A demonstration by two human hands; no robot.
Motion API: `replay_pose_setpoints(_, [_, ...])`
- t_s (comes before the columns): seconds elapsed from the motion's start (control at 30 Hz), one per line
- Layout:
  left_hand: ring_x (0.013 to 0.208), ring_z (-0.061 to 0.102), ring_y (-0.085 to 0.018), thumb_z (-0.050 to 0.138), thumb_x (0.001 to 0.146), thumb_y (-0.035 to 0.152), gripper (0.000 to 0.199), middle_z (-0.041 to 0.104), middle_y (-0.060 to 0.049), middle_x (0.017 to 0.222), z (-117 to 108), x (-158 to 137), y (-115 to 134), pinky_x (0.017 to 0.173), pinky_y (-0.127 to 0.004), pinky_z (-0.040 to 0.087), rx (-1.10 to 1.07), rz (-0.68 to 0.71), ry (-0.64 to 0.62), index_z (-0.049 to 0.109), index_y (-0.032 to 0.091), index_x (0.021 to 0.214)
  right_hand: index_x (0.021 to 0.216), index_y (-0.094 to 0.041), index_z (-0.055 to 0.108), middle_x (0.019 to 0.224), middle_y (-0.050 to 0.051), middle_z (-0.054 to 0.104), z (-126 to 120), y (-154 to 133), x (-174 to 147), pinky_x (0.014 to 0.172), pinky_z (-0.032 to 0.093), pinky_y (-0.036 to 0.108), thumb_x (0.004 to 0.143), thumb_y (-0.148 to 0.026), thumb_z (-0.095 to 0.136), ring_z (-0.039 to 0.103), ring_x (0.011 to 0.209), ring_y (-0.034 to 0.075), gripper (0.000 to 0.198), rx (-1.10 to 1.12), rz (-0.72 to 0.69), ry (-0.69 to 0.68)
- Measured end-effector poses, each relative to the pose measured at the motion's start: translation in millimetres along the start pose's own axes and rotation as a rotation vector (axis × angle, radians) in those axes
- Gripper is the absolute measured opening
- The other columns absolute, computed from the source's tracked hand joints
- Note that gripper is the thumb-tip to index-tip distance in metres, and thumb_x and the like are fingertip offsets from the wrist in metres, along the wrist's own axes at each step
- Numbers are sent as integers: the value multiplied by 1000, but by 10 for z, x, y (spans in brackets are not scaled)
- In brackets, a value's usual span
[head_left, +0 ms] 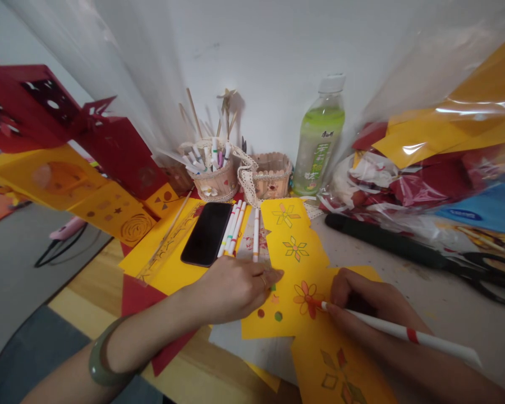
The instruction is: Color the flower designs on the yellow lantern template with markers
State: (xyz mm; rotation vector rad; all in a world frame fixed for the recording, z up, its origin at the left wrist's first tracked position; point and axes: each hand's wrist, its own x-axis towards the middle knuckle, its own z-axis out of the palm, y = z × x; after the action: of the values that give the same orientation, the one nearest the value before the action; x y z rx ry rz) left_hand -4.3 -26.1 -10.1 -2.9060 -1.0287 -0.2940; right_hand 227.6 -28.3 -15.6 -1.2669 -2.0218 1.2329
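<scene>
A white felt-tip pen with a red band [387,324] is pinched in my right hand [362,314]. Its red tip touches a flower drawn on the yellow paper [261,331], with several petals coloured orange-red. My left hand [239,283] rests on the same paper, left of the flower, with its index finger stretched out and its other fingers partly bent. More outlined flowers run up and down the paper. Small coloured dots and shapes lie below my left fingers. Several white markers [234,227] lie beside the black phone [206,233], and another marker [256,233] lies just beyond my left hand.
A marker-filled basket [215,184], a second basket [271,179] and a green drink bottle [320,137] stand along the wall. Black-handled scissors [404,249] lie at right, before a clear bag of coloured paper [429,163]. Red and yellow cut-paper boxes [50,106] stand left.
</scene>
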Motion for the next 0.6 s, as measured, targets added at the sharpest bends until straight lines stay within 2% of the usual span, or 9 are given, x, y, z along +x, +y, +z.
replay_pose_setpoints(0.27, [69, 63, -15, 36, 90, 21, 29, 66, -2, 87, 14, -3, -11, 50, -27, 45, -9, 0, -4, 54, 13, 112, 58, -21, 34, 53, -4, 40, 23, 21, -9, 40, 24, 21, 78, -28, 50, 33, 45, 9, 27, 25, 0, 32])
replay_pose_setpoints(0.5, [67, 62, -15, 37, 89, 21, 28, 65, -1, 84, 9, -2, -10, 50, -26, 45, -18, -10, -17, 54, 14, 111, 62, -21, 36, 53, -5, 42, 36, -15, -31, 36, 33, 18, 82, -41, 47, 42, 41, 7, 31, 188, 80, -87])
replay_pose_setpoints(0.6, [65, 62, -15, 37, 89, 21, 29, 65, -1, 83, 7, -5, -8, 49, -27, 45, -9, -8, -5, 55, 13, 111, 63, -21, 39, 54, -4, 43, 32, -8, -21, 36, 36, 18, 83, -42, 47, 45, 42, 8, 30, 175, 81, -114])
